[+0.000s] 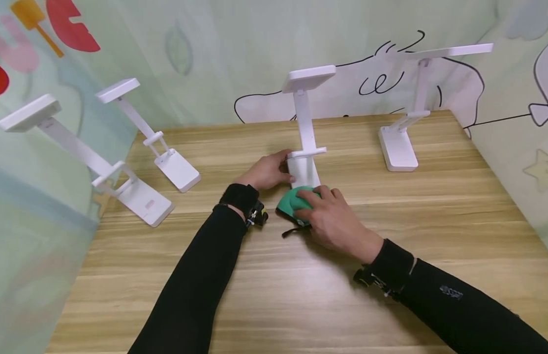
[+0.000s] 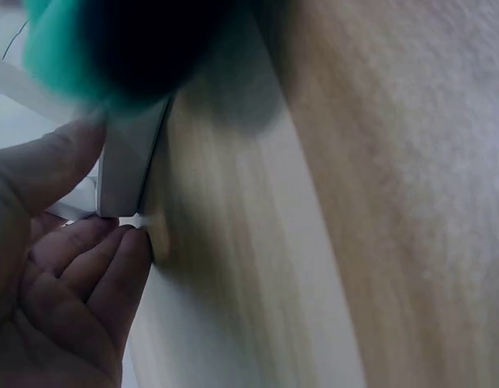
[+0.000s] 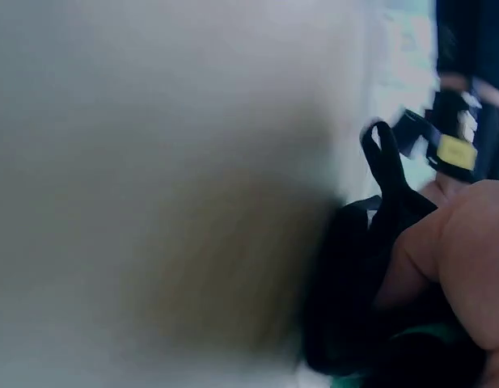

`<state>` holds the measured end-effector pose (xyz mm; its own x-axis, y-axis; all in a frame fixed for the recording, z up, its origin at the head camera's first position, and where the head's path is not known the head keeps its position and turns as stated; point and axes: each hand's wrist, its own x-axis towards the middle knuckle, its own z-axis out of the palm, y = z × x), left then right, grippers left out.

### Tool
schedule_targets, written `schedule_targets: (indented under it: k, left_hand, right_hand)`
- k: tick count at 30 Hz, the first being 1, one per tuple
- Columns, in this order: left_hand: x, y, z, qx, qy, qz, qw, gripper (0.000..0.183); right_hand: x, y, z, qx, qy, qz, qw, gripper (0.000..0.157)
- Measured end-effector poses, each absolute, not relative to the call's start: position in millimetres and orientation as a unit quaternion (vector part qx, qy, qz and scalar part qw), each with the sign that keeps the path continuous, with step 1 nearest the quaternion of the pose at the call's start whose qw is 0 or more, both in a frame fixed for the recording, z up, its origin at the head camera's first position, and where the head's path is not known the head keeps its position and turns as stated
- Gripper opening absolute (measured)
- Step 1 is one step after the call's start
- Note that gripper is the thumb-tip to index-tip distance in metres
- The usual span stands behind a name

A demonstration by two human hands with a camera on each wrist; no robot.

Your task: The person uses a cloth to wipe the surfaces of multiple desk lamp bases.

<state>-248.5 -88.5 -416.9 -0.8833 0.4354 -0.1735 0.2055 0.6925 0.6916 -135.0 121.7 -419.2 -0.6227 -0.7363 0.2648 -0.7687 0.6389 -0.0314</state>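
Observation:
A white desk lamp [image 1: 305, 123] stands in the middle, its flat head tilted over a folding arm. My left hand [image 1: 267, 171] grips the left side of its base [image 1: 304, 173]; in the left wrist view the thumb and fingers [image 2: 112, 271] lie on either side of the base edge [image 2: 124, 166]. My right hand [image 1: 336, 219] holds a green, rounded cleaning pad [image 1: 291, 199] with a black edge against the front end of the base. A black loop [image 3: 386, 162] sticks out from the pad beside the right hand in the right wrist view. The palm side of the pad is partly hidden.
Two more white desk lamps [image 1: 145, 201] [image 1: 178, 169] stand at the left of the wooden table [image 1: 265, 295]. Another white lamp [image 1: 400, 150] stands at the back right. Patterned wall coverings [image 1: 212, 59] rise behind the table and along both sides.

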Motion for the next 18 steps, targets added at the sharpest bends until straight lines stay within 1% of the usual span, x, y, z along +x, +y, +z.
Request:
schedule_targets:
  k: [3, 8, 11, 14, 18]
  left_hand:
    - [-249, -88, -417, 0.176, 0.904, 0.351, 0.167, 0.078]
    - [-248, -87, -417, 0.167, 0.908, 0.344, 0.172, 0.080]
    - [-248, -88, -417, 0.160, 0.911, 0.338, 0.171, 0.081]
    - [-249, -88, -418, 0.165, 0.911, 0.338, 0.171, 0.080]
    - [-249, -89, -418, 0.174, 0.909, 0.339, 0.168, 0.079]
  right_hand:
    - [-130, 138, -423, 0.421, -0.897, 0.066, 0.120, 0.043]
    - [-130, 175, -424, 0.369, -0.921, 0.057, 0.112, 0.045]
    - [-133, 189, -422, 0.339, -0.932, 0.042, 0.120, 0.043]
    - [-132, 192, -413, 0.336, -0.933, 0.037, 0.122, 0.043]
    - [-126, 174, -403, 0.383, -0.916, 0.050, 0.112, 0.048]
